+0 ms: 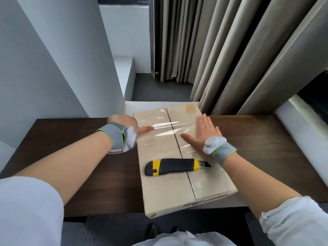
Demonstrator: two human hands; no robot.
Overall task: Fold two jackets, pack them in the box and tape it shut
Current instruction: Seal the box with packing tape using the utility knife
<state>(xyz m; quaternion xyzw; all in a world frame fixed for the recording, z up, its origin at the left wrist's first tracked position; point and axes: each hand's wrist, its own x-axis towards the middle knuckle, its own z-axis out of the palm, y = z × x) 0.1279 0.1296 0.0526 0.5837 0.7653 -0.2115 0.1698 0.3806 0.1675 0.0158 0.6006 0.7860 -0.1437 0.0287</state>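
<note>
Cardboard box (159, 183) on dark bench (71, 148), flaps closed, near end overhanging bench edge. Yellow-black utility knife (174, 166) lies across lid, blade tip out. Beyond it, right hand (204, 132) flat on lid, fingers straight. Clear tape (166, 126) crosses centre seam. Left hand (124, 122) at box's left edge, thumb pressing tape end; other fingers hidden, curl unclear. Tape roll (116, 151) under left wrist. Curtains (230, 50) behind.
</note>
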